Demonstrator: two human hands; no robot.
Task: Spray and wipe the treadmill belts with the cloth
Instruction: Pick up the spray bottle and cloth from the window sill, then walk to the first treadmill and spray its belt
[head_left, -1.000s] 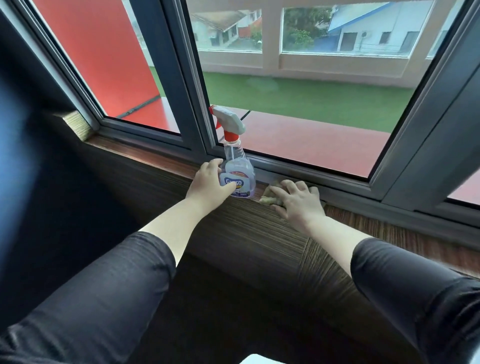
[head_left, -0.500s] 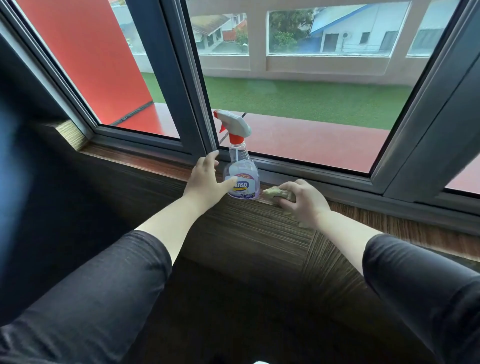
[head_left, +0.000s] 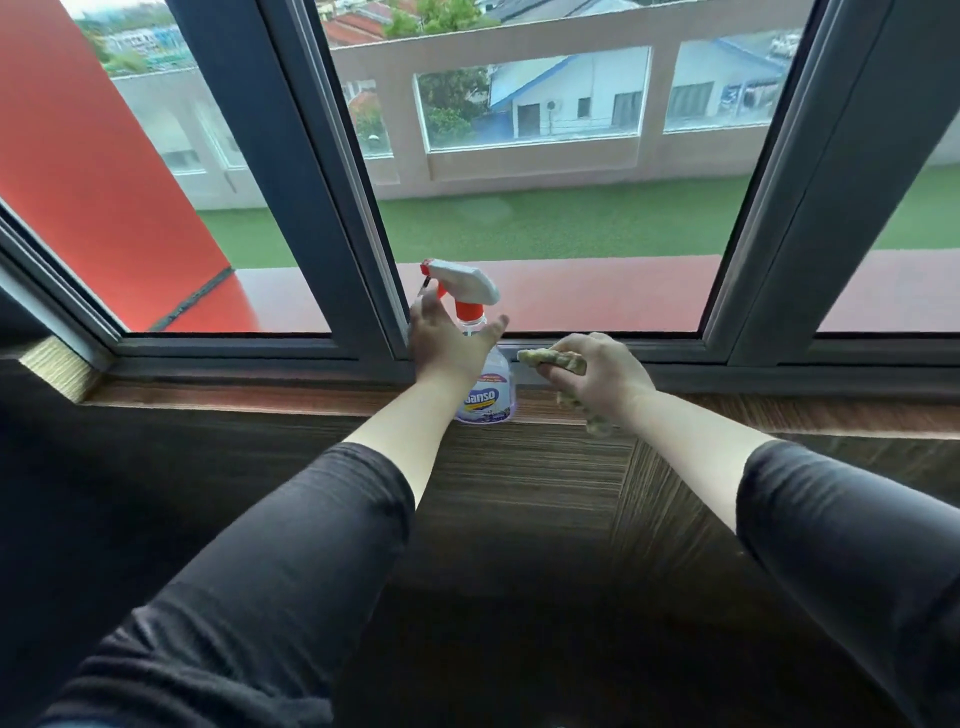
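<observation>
Crumpled yellowish cloth (head_left: 551, 358) is gripped in your right hand (head_left: 602, 382) for wiping, while your left hand (head_left: 449, 347), fingers wide, flanks the mid-frame clear spray bottle (head_left: 488, 402) to grab it.

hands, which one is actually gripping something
The right hand: its fingers curl round the cloth. The left hand is spread open in front of the spray bottle, fingers straight, closed on nothing.

A wooden sill (head_left: 260, 400) runs beneath dark-framed windows (head_left: 311, 208).
</observation>
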